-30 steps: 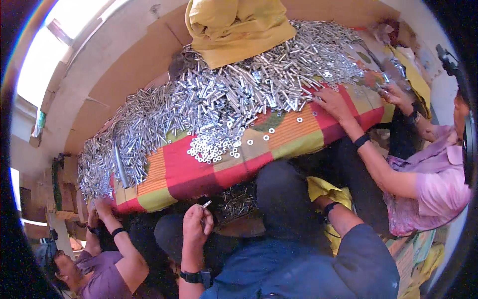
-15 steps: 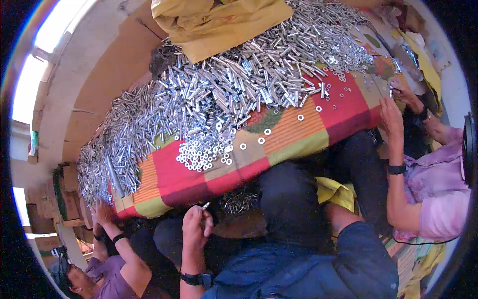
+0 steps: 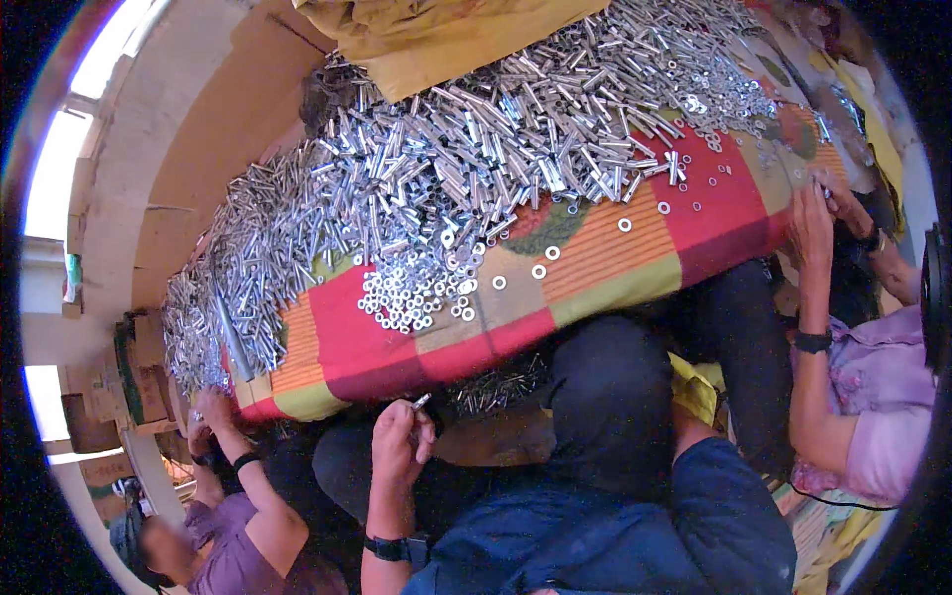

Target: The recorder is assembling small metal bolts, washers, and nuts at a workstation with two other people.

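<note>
My left fingers [image 3: 401,416] grip a small silvery cylindrical metal piece [image 3: 421,401], held just off the near edge of the red, orange and green cloth-covered bench [image 3: 342,322]. My right fingers are hidden; state cannot be told. Flat silvery ring-shaped metal washers [image 3: 405,300] lie loose atop the bench.

A small silvery metal cylinder [image 3: 422,402] tilts up rightward in the left hand [image 3: 399,443].

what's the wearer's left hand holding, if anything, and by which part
The left hand pinches a small silver rod-shaped metal piece by its lower end; the upper end sticks out.
</note>
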### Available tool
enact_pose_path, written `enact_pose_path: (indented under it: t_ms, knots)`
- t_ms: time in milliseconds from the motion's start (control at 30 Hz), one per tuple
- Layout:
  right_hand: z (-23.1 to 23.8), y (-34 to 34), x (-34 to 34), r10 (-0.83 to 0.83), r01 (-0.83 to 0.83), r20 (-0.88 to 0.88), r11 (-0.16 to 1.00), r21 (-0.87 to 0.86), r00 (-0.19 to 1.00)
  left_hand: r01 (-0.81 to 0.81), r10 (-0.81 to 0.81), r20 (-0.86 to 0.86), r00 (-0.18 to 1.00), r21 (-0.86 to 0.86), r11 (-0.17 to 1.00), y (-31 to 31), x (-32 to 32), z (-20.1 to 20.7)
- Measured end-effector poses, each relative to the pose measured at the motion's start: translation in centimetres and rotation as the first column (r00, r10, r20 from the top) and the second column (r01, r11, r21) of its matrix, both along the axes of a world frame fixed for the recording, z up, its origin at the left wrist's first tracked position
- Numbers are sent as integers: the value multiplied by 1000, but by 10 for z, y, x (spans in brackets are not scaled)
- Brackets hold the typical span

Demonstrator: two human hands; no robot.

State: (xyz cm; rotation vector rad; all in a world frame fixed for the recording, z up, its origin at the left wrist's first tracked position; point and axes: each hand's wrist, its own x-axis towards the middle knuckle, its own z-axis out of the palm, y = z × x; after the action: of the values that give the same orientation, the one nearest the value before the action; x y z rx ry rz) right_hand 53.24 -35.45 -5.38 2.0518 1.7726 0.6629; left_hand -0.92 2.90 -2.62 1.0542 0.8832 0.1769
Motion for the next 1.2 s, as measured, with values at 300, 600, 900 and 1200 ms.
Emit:
enact_pose_path:
  t_ms: [300,600,900,1200]
  knots:
    - [-31,50,32,20,6,-148,985,175,989,-39,42,-68,997,50,998,-1,6,0]
    - [12,-25,23,-71,69,35,996,63,997,1,-1,-3,1000,-33,999,4,6,-10]
    - [13,-30,5,-115,118,-42,990,82,992,-9,8,-35,999,-33,999,2,12,-4]
    - [-52,15,4,-45,380,-694,861,338,719,24,-21,35,999,-70,997,1,15,-6]
